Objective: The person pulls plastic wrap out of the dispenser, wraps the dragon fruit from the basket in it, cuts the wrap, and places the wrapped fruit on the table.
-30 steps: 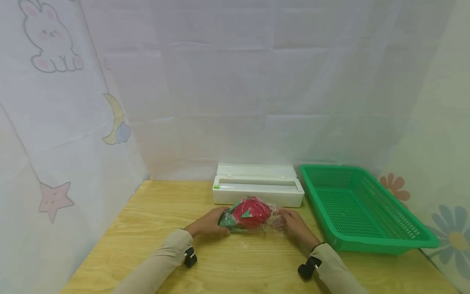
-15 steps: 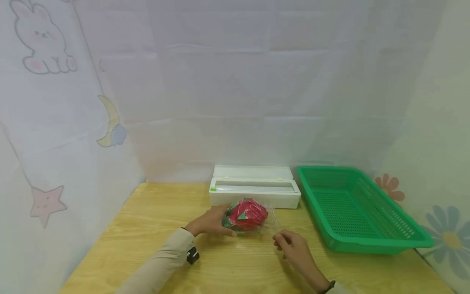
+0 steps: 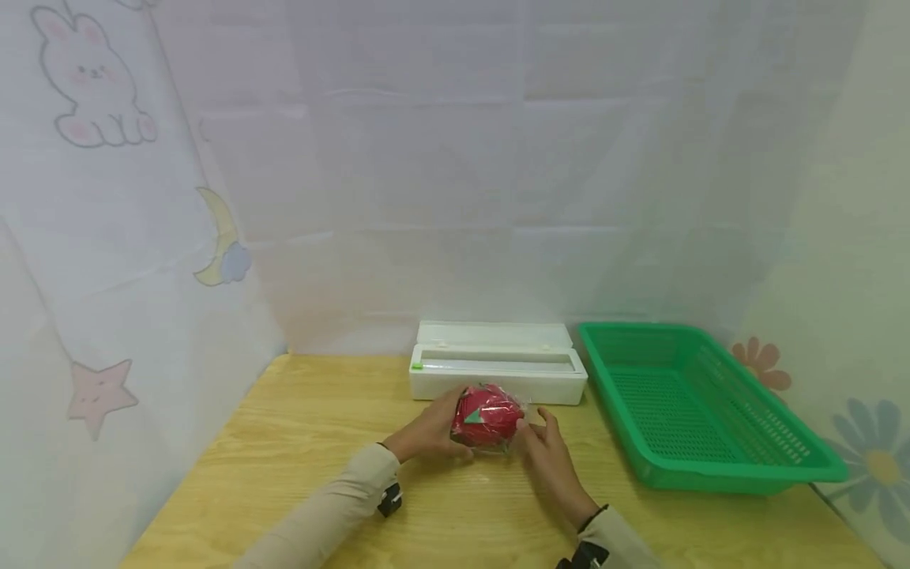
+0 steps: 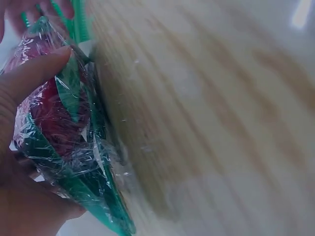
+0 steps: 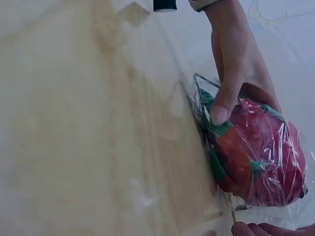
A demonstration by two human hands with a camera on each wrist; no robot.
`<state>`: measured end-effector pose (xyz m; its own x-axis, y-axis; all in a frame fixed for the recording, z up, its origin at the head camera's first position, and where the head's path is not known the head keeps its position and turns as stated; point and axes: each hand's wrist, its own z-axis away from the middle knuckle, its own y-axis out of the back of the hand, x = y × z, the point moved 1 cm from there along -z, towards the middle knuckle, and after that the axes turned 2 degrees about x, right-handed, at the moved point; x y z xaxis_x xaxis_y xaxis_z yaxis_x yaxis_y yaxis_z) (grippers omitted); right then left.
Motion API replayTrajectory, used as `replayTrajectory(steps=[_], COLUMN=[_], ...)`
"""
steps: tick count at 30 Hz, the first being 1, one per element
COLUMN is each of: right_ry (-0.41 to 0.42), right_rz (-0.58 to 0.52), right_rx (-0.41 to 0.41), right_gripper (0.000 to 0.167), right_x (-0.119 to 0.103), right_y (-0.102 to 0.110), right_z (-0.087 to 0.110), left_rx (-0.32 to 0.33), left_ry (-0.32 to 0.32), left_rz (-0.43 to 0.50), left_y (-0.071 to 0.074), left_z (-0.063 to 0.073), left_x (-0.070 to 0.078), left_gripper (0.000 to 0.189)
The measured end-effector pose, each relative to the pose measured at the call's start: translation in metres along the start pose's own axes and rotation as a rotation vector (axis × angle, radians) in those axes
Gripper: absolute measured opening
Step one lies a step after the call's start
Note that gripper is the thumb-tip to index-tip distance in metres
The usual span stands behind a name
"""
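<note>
A red dragon fruit [image 3: 486, 417] with green scales lies on the table, wrapped in clear cling film [image 5: 283, 169]. My left hand [image 3: 432, 431] grips its left part, the thumb [image 4: 42, 71] lying over the film on one side. At the fruit's right end is my right hand [image 3: 550, 462], its fingertips at the loose film there and its fingers loosely bent. Only those fingertips show at the bottom of the right wrist view, so whether they pinch any film is hard to see.
Behind the fruit stands a white cling film dispenser [image 3: 498, 389] with its lid raised and a roll inside. A green plastic basket [image 3: 725, 472] sits on the right of the wooden table [image 3: 320, 427]. Printed cloth walls enclose the table's back and sides.
My right hand drew back from the fruit's right end toward the front, then returned to it. My left hand and the fruit shifted slightly right, with the fruit's green left end now more covered.
</note>
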<state>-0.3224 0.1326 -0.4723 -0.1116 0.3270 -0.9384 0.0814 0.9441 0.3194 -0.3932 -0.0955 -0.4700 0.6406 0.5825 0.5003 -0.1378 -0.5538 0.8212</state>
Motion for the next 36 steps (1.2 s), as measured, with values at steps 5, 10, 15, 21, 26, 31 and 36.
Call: replayTrajectory(steps=[5, 10, 15, 21, 26, 31, 36], right_ry=[0.0, 0.0, -0.104, -0.195, -0.211, -0.14, -0.202], right_rz=[-0.054, -0.128, -0.154, -0.167, -0.219, -0.238, -0.285], right_rx=[-0.012, 0.032, 0.093, 0.092, 0.065, 0.053, 0.05], right_gripper=[0.066, 0.052, 0.053, 0.035, 0.03, 0.029, 0.03], right_x=[-0.001, -0.003, 0.008, 0.013, 0.014, 0.012, 0.01], right_y=[-0.005, -0.01, -0.005, 0.005, 0.006, 0.004, -0.002], right_z=[-0.022, -0.031, -0.043, -0.056, -0.063, -0.066, -0.069], left_rx=[-0.005, -0.018, -0.032, -0.05, -0.058, -0.059, -0.095], left_ry=[0.018, -0.007, -0.105, -0.109, -0.067, -0.05, 0.065], left_rz=[0.021, 0.029, 0.041, 0.053, 0.056, 0.081, 0.115], left_y=[-0.002, -0.011, -0.018, -0.019, -0.019, -0.018, -0.014], left_z=[-0.001, -0.004, -0.008, -0.005, -0.002, 0.002, 0.009], left_x=[0.0, 0.0, 0.004, 0.008, 0.008, 0.002, -0.011], left_gripper=[0.115, 0.114, 0.11, 0.11, 0.109, 0.11, 0.108])
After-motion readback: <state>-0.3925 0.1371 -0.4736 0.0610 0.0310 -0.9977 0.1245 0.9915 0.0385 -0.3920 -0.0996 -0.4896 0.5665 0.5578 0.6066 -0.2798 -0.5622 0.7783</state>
